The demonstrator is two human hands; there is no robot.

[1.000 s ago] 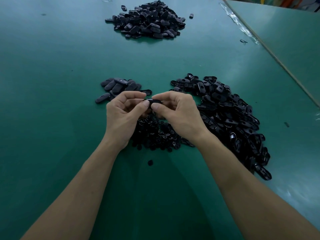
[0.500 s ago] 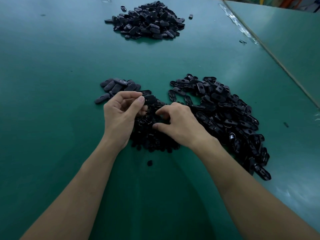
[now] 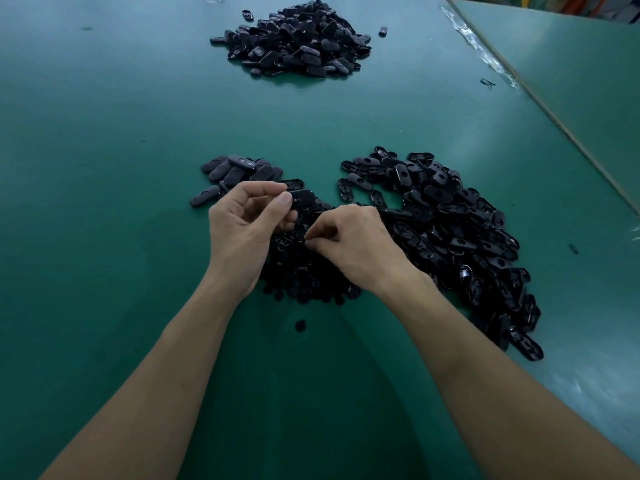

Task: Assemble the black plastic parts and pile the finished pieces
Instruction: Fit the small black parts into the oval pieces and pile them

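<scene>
- Head view: the left hand [image 3: 247, 225] pinched one oval black shell [image 3: 302, 197] between its thumb and curled fingers, raised just above the near heaps.
- The right hand [image 3: 355, 242] reached knuckles-up into a heap of small parts [image 3: 304, 277], with thumb and forefinger drawn close together; I could not tell whether a part sat between them.
- That heap lay directly beneath both hands, at the middle of the green table [image 3: 104, 168].
- A large heap of open shells [image 3: 450, 237] spread to the right, touching the small parts and curving toward the near right edge.
- A small cluster of closed pieces [image 3: 235, 171] lay just beyond the left hand, flat on the table, apart from the shells.
- A bigger pile of closed pieces [image 3: 294, 39] sat at the far side, well apart from everything else.
- One stray small part [image 3: 300, 325] lay alone between the forearms.
- Another stray piece [image 3: 382, 31] rested just right of the far pile.
- A second green surface [image 3: 571, 81] adjoined the table along a diagonal seam at upper right.
</scene>
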